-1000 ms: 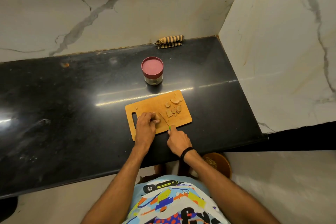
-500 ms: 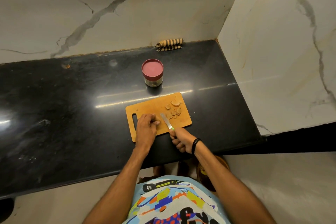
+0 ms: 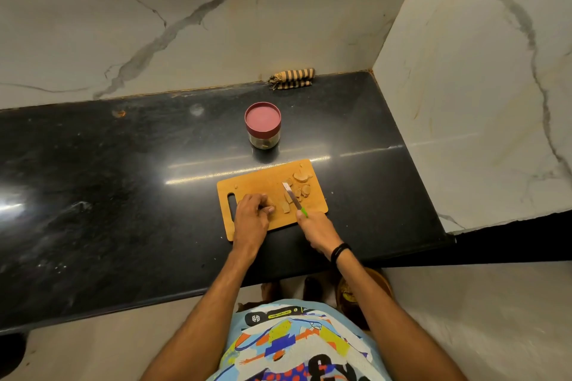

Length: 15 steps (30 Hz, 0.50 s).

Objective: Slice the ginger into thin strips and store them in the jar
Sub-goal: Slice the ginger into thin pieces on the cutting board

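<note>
Slicing stage: left hand pinches the tan ginger knob on the rectangular wooden cutting board. Right hand, held apart, grips the green-handled steel knife beside pale cut ginger slices.
Next move: probably bringing the blade back to the knob for thinner cuts.
Jar: red-lidded glass jar is closed, behind the board.
Room: board sits near the black stone counter's front edge, with open counter to the left.

knife swung right off the ginger chunk, blade now by the cut slices (one fresh piece beside it), right hand followed
</note>
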Each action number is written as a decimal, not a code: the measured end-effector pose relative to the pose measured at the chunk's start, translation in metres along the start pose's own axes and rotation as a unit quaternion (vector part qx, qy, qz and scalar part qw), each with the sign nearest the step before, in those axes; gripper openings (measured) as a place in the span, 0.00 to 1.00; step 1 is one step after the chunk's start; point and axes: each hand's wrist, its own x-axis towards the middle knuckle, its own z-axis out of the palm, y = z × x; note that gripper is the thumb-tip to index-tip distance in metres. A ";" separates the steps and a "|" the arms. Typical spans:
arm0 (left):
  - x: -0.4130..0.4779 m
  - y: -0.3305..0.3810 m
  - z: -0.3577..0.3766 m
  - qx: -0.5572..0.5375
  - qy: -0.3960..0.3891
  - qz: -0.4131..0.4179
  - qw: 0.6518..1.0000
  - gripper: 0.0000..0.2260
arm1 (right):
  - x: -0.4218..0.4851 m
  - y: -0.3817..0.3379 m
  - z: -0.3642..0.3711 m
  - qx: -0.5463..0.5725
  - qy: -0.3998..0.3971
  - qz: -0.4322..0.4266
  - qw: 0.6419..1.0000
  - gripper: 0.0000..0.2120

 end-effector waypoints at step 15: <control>0.000 -0.006 0.002 0.001 -0.001 0.003 1.000 0.06 | -0.003 0.020 0.010 -0.255 0.092 -0.041 0.962 0.19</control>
